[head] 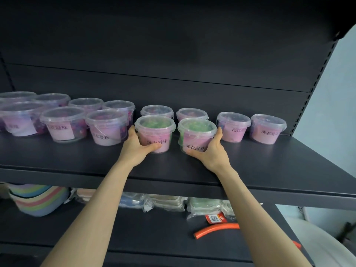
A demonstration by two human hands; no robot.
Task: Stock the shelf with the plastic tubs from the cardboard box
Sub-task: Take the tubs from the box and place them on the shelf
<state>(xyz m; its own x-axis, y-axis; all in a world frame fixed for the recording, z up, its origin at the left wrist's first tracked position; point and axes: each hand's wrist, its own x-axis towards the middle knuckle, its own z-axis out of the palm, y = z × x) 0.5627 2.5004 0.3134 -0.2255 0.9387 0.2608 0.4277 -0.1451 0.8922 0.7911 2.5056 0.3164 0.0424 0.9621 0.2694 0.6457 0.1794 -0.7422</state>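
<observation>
Two clear plastic tubs with pink labels and green contents stand side by side on the dark shelf (269, 164). My left hand (137, 146) grips the left tub (155, 130) from its left side, thumb across the label. My right hand (211, 149) grips the right tub (196, 132) from its right side and underneath. Both tubs sit in front of a back row of similar tubs. The cardboard box is out of view.
Several more lidded tubs with purple contents (65, 122) fill the shelf's left; two stand at the right (267, 129). The lower shelf holds stacked pastel bowls (38, 199), wrapped packs (169, 202) and an orange hose (215, 229).
</observation>
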